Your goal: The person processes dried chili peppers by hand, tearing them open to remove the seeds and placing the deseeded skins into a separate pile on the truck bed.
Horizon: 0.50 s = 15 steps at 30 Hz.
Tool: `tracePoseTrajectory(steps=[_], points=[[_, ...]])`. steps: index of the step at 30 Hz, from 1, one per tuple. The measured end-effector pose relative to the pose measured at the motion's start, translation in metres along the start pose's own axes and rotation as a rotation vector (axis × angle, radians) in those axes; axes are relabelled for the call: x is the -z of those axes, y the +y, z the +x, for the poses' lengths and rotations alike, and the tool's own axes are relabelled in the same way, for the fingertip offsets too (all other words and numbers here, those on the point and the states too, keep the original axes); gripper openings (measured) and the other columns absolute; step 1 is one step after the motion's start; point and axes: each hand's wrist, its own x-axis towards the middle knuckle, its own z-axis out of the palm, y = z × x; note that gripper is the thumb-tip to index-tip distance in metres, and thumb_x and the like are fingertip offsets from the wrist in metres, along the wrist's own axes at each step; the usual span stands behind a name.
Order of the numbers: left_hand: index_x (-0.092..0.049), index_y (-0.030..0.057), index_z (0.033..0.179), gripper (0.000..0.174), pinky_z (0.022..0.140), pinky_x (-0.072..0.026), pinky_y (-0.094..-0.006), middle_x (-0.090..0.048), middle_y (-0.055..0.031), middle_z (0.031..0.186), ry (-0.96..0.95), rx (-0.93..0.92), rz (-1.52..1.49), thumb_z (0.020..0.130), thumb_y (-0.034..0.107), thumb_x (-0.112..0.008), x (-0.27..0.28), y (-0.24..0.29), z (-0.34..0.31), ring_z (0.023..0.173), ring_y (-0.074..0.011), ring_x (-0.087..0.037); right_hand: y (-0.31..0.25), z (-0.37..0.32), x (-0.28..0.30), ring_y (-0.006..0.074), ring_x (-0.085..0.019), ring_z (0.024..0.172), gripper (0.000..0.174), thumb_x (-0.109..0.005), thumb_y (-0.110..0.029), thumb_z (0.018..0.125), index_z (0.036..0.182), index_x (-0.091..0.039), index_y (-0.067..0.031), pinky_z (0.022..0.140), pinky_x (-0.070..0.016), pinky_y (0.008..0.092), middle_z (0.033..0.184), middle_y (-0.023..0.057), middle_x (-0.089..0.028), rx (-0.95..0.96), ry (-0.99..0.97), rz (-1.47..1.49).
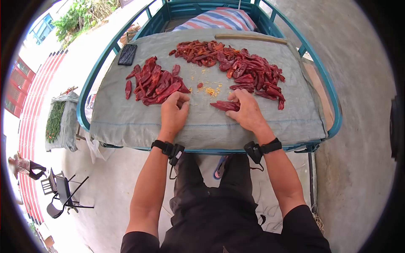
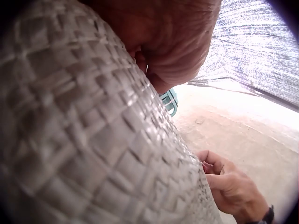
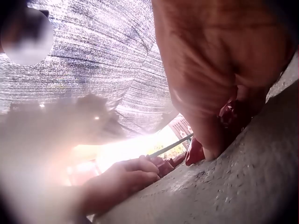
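Observation:
My right hand (image 1: 249,110) holds dried red chili peppers (image 1: 223,106) low over the grey woven sheet (image 1: 202,130), thumb on the near side and fingers on the far side. In the right wrist view, part of a dark red chili (image 3: 194,153) shows beside the fingertips. My left hand (image 1: 174,114) rests at the near edge of the left chili heap (image 1: 156,82), its fingers loosely bent by the closest chilies. Another chili heap (image 1: 257,71) lies beyond my right hand. The left palm's underside is mostly hidden in the left wrist view.
Smaller, broken-looking chilies (image 1: 196,51) lie at the back. Yellow seeds (image 1: 213,90) are scattered between the heaps. A dark phone (image 1: 127,55) sits at the back left, and a wooden strip (image 1: 251,39) at the back right. A teal metal rail (image 1: 322,80) borders the cart bed.

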Motion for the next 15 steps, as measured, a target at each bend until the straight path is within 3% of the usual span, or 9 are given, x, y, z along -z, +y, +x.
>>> tracePoseTrajectory(steps=[2,5,8,11,15], points=[[-0.072,0.0002,0.104,0.012,0.073,-0.0540,-0.0326,-0.072,-0.0074,0.088,0.000,0.001,-0.002,0.092,0.000,-0.074,0.000,-0.002,0.000,0.076,-0.0158,-0.066,0.003,0.001,-0.003,0.0317,-0.068,0.099,0.044,-0.090,-0.007,0.078,0.114,-0.066,-0.0033,0.089,-0.0557,0.0422,0.107,0.0134,-0.065,0.025,0.008,0.024],[-0.073,0.0016,0.104,0.011,0.074,-0.0510,-0.0292,-0.068,-0.0007,0.085,0.002,-0.004,0.012,0.093,0.003,-0.076,-0.001,-0.002,0.000,0.077,-0.0095,-0.060,-0.005,0.001,-0.002,0.0373,-0.067,0.100,0.040,-0.090,-0.006,0.079,0.109,-0.064,-0.0036,0.089,-0.0541,0.0471,0.104,0.0155,-0.066,-0.003,0.012,0.089],[-0.073,0.0029,0.105,0.013,0.073,-0.0538,-0.0322,-0.072,-0.0058,0.087,-0.008,0.001,0.013,0.092,0.001,-0.075,0.001,-0.001,0.000,0.076,-0.0146,-0.066,-0.010,0.003,-0.005,0.0388,-0.067,0.097,0.037,-0.089,-0.006,0.081,0.108,-0.063,-0.0026,0.086,-0.0538,0.0477,0.101,0.0172,-0.066,-0.017,0.035,0.122],[-0.074,0.0031,0.108,0.017,0.074,-0.0540,-0.0316,-0.075,-0.0043,0.092,-0.037,-0.007,-0.002,0.092,0.002,-0.076,0.003,0.000,-0.001,0.078,-0.0136,-0.067,-0.013,0.006,-0.013,0.0330,-0.069,0.093,0.032,-0.087,-0.010,0.086,0.108,-0.066,-0.0013,0.085,-0.0547,0.0422,0.099,0.0157,-0.068,0.004,0.060,0.160],[-0.074,0.0034,0.119,0.028,0.083,-0.0549,-0.0308,-0.077,-0.0033,0.105,-0.083,-0.073,-0.078,0.092,0.004,-0.078,0.006,0.003,0.001,0.086,-0.0131,-0.067,-0.021,0.011,-0.032,0.0347,-0.069,0.095,0.031,-0.087,-0.014,0.087,0.109,-0.068,-0.0013,0.086,-0.0551,0.0429,0.101,0.0155,-0.069,0.131,0.090,0.169]])
